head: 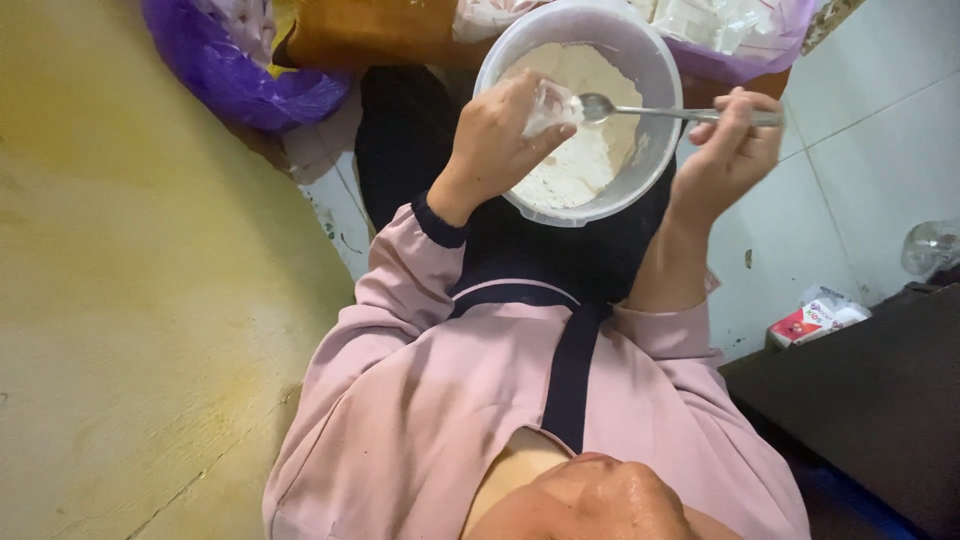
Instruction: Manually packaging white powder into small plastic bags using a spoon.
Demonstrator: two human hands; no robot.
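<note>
Nearest the camera, a pink top with dark trim leads out to both hands, which meet over a round pale plastic bowl (pixel 660 160) resting in the person's dark lap. The bowl is part full of white powder (pixel 580 165), heaped towards its near and left side.

The left hand (pixel 495 145) reaches in over the bowl's left rim. Its fingers (pixel 545 135) are clamped on a small clear pouch (pixel 552 103), held up above the powder. The right hand (pixel 730 150) sits just outside the bowl's right rim, its fingers closed around the handle of a metal spoon (pixel 690 115). The spoon's long axis runs nearly level, right to left across the bowl. Its scoop end touches or nearly touches the pouch, so the pouch lies directly left of the spoon tip, and the left hand is the nearer one to it. Whether the scoop carries powder cannot be told.

To the right of the bowl and nearer the camera, a small red and white carton (pixel 820 318) lies on the pale floor tiles beside a dark piece of furniture (pixel 870 400). A clear rounded object (pixel 930 245) sits further right. Beyond the bowl to its left is a crumpled purple plastic bag (pixel 230 75). Directly behind the bowl lies a heap of white packets (pixel 710 20) in clear wrap.
</note>
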